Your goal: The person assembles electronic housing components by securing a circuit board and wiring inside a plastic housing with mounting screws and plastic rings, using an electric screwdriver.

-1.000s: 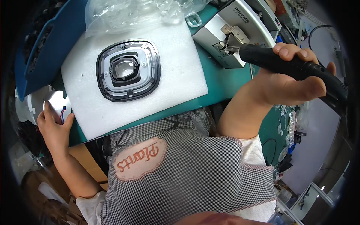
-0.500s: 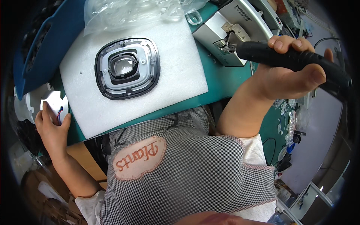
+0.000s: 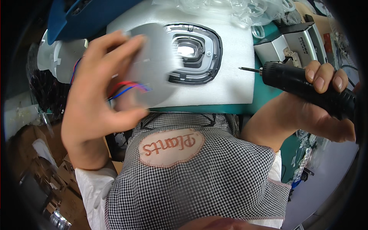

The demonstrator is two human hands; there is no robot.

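Observation:
My left hand (image 3: 96,96) grips a rounded pale grey plate (image 3: 155,57) by its edge, fingers above and thumb below. Red and blue wires (image 3: 130,87) come out of this plate, which is blurred by motion. It covers the left part of a black-rimmed grey housing (image 3: 211,53) with a clear lens (image 3: 187,50) at its centre. The housing lies flat on a white foam sheet (image 3: 235,88). In my right hand (image 3: 318,117) is a black electric screwdriver (image 3: 287,76), its thin bit pointing left over the foam sheet's right edge.
At the back right stands a silver box-shaped machine (image 3: 295,42), probably a screw feeder. Clear plastic bags (image 3: 234,11) lie behind the foam. A blue bin (image 3: 73,23) is at the far left, with white plastic parts (image 3: 63,53) below it. The green table mat (image 3: 264,92) shows beside the foam.
My left hand has lifted the plate with wires from the left side and brought it over the housing. The screwdriver has come away from the silver machine, and its bit now shows.

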